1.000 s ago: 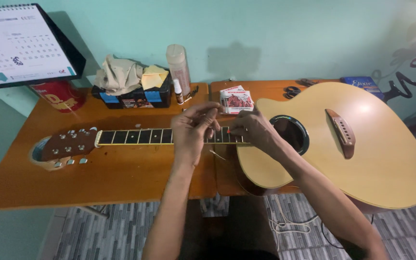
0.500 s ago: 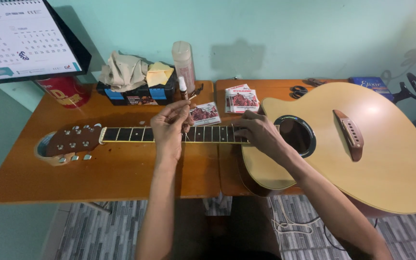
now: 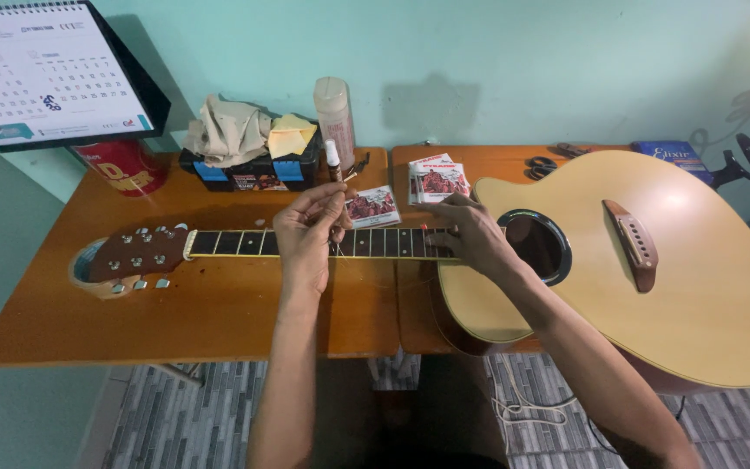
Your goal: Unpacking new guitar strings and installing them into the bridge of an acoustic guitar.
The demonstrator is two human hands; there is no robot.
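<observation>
An acoustic guitar (image 3: 653, 287) lies flat across two wooden tables, headstock (image 3: 136, 254) to the left. My left hand (image 3: 307, 233) hovers over the middle of the neck, fingertips pinched on a thin guitar string (image 3: 390, 280) that loops faintly down toward my right hand. My right hand (image 3: 470, 236) rests on the fretboard (image 3: 245, 242) beside the sound hole (image 3: 538, 246), fingertips closed on the string's other end. A small red-and-white string packet (image 3: 373, 207) lies on the table just behind the neck, between my hands.
More string packets (image 3: 438, 180) sit in a stack at the back. A black box (image 3: 249, 169) holding cloths, a translucent bottle (image 3: 335, 113), a small tube (image 3: 333, 159), a red tin (image 3: 128, 167), a desk calendar (image 3: 45, 74), scissors (image 3: 542, 165) and a blue box (image 3: 672, 156) line the wall.
My hands were together over the neck; the left hand has drawn away to the left, stretching the string out. The right hand settled onto the fretboard.
</observation>
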